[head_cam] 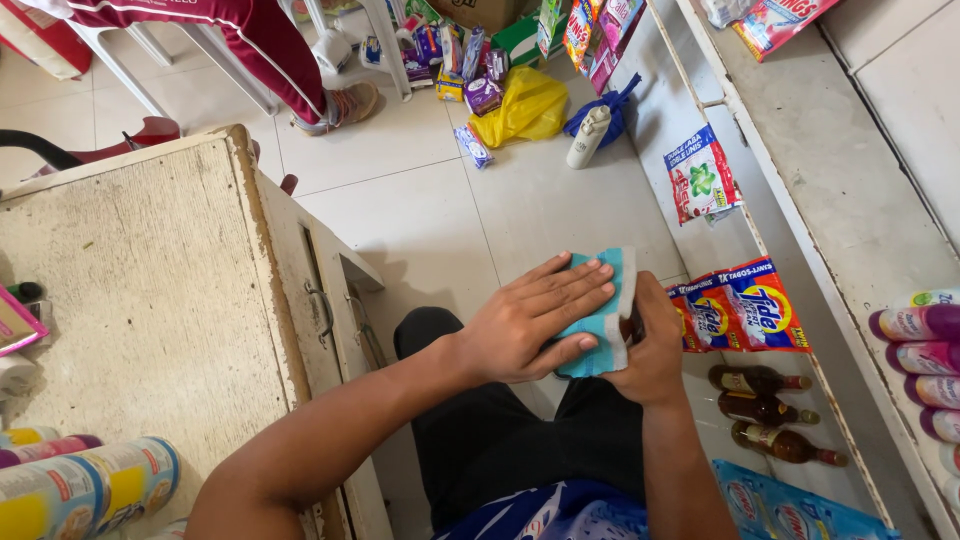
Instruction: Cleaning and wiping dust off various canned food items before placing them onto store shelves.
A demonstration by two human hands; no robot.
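Light: you get bright, even daylight.
Shadows: soft beside the wooden cabinet (150,290) (floor side).
Edges: wide-lens bending.
Focus: sharp.

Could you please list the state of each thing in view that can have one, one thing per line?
Left hand: flat on the teal packet.
Right hand: grip closed on the teal packet.
Teal packet: held between both hands.
Brown bottles: capped, lying on the shelf.
Orange detergent sachets: sealed, lying on the shelf.
Cabinet drawers: shut.
Yellow plastic bag: crumpled on the floor.
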